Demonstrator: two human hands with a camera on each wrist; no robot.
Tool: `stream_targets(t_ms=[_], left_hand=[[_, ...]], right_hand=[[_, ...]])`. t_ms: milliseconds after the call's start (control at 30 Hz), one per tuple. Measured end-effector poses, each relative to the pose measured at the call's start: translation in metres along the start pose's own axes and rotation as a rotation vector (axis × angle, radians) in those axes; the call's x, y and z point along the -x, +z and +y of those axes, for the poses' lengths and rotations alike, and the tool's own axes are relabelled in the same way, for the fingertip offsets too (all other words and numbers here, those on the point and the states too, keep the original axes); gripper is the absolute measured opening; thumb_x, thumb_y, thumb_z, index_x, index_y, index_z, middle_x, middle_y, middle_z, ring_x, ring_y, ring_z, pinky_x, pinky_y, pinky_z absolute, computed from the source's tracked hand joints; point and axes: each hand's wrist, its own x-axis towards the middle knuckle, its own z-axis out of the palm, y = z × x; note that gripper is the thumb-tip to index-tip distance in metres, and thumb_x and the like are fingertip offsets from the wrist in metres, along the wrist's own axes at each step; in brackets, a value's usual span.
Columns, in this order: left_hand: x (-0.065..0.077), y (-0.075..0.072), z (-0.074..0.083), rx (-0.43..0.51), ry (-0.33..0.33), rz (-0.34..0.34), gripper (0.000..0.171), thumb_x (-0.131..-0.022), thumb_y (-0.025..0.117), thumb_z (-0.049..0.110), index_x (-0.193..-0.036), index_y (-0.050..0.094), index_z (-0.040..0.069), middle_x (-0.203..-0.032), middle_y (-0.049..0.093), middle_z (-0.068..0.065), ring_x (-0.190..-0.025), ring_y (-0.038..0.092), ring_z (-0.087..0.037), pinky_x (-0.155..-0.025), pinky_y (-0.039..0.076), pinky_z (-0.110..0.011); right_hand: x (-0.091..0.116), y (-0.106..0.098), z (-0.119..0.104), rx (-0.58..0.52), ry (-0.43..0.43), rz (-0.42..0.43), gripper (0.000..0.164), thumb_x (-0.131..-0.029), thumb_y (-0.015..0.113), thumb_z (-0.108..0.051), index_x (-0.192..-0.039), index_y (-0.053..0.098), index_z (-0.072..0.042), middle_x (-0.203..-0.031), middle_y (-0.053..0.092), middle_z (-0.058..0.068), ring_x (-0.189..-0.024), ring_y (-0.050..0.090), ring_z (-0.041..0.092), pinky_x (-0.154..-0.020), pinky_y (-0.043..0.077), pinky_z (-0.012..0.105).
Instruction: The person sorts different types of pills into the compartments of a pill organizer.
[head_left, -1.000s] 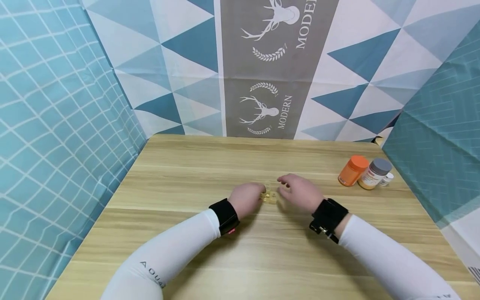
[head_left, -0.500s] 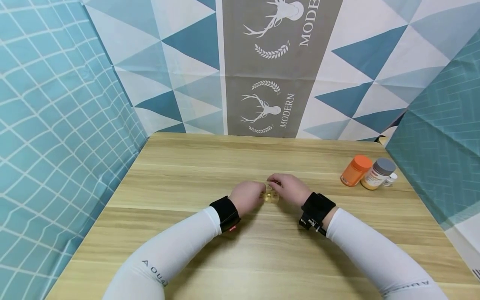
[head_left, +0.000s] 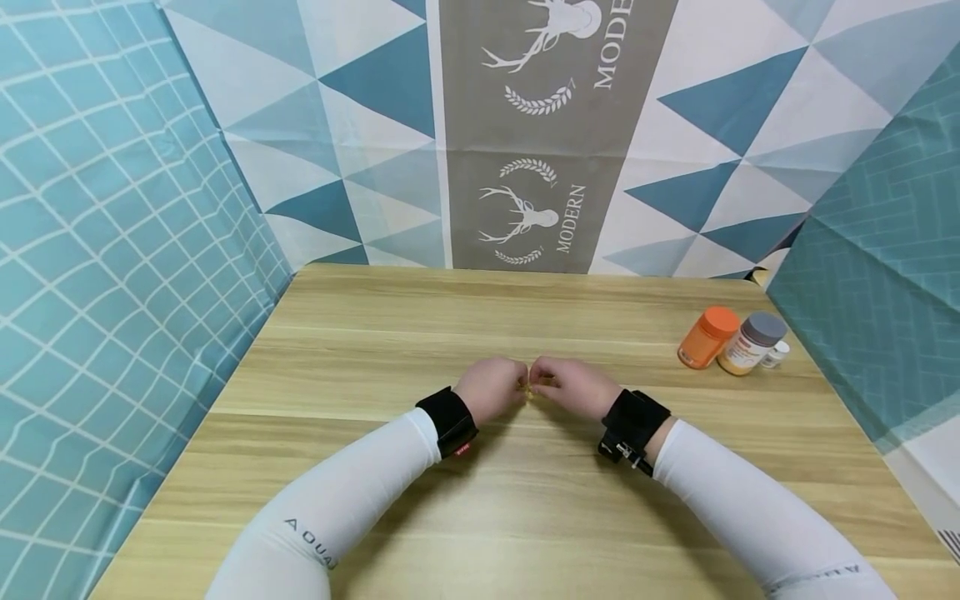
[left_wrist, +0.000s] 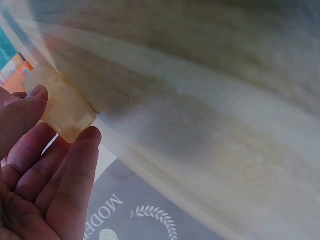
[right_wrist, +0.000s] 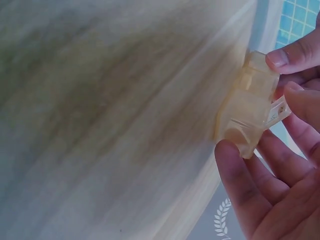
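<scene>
A small translucent yellow pill box [right_wrist: 245, 107] is held just above the table between both hands. One of its lid flaps [right_wrist: 277, 111], with lettering, stands raised. My left hand [head_left: 491, 388] grips one end, its thumb and a finger on either side in the left wrist view. From the other side my right hand [head_left: 576, 387] holds the box, a fingertip on its near end and the thumb by the raised flap. Something pale shows through the walls in the left wrist view, too blurred to identify. The fingers hide most of the box in the head view.
On the right of the wooden table [head_left: 420, 333] stand an orange bottle [head_left: 708, 338], a grey-capped bottle [head_left: 752, 343] and a small white bottle [head_left: 776, 355]. Patterned cloth hangs behind the table and on both sides.
My right hand has moved left to the pill box and now holds it, its fingers close against my left hand. The left hand has kept its grip almost in place.
</scene>
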Motion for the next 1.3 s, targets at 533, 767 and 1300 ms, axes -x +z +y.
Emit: stream_targets(t_ms=[533, 767, 1300], left_hand=[[-0.002, -0.004, 0.002, -0.006, 0.012, 0.013, 0.011, -0.088, 0.077, 0.025, -0.083, 0.07, 0.017, -0.075, 0.066, 0.009, -0.067, 0.057, -0.006, -0.062, 0.048, -0.024], [-0.001, -0.003, 0.004, -0.041, 0.028, 0.019, 0.007, -0.086, 0.075, 0.015, -0.082, 0.069, 0.014, -0.076, 0.067, 0.006, -0.067, 0.059, -0.008, -0.063, 0.049, -0.026], [-0.001, -0.003, 0.001, -0.053, 0.051, 0.017, 0.015, -0.083, 0.078, 0.016, -0.078, 0.065, 0.015, -0.073, 0.062, 0.008, -0.064, 0.053, -0.008, -0.061, 0.046, -0.025]], right_hand=[[-0.007, -0.004, 0.004, 0.01, -0.014, -0.042, 0.014, -0.088, 0.076, -0.018, -0.09, 0.062, -0.019, -0.091, 0.065, -0.008, -0.087, 0.06, 0.015, -0.081, 0.048, 0.036], [0.0, -0.004, 0.006, 0.103, -0.007, -0.024, 0.025, -0.087, 0.077, -0.025, -0.106, 0.067, -0.013, -0.102, 0.068, -0.001, -0.093, 0.062, 0.015, -0.085, 0.05, 0.037], [0.016, -0.005, 0.007, 0.36, -0.134, 0.034, 0.02, -0.087, 0.076, -0.02, -0.103, 0.068, -0.011, -0.093, 0.068, -0.001, -0.077, 0.063, 0.01, -0.071, 0.053, 0.031]])
